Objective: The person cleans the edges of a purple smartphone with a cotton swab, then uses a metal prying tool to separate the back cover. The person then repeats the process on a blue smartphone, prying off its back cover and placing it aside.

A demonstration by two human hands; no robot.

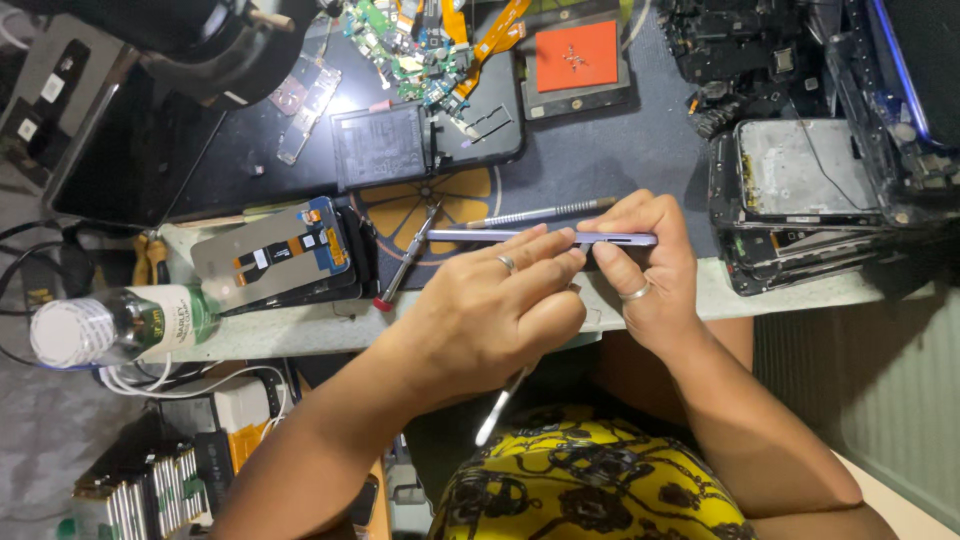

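A thin lilac phone (470,236) is held edge-up over the front of the workbench. My left hand (495,305) grips its middle, fingers laid along the edge, a ring on one finger. My right hand (640,265) pinches the phone's right end between thumb and fingers. A slim silver tool (500,405) hangs below my left hand; whether the hand holds it I cannot tell. A metal spudger (530,213) lies just behind the phone, and a red-tipped screwdriver (405,260) rests to its left.
A phone screen panel (270,255) lies at the left on a dark stack. A clear bottle (110,325) lies on its side at the far left. A battery (380,145), flex cables (430,50), an orange-backed panel (577,57) and stacked phone frames (800,190) crowd the mat.
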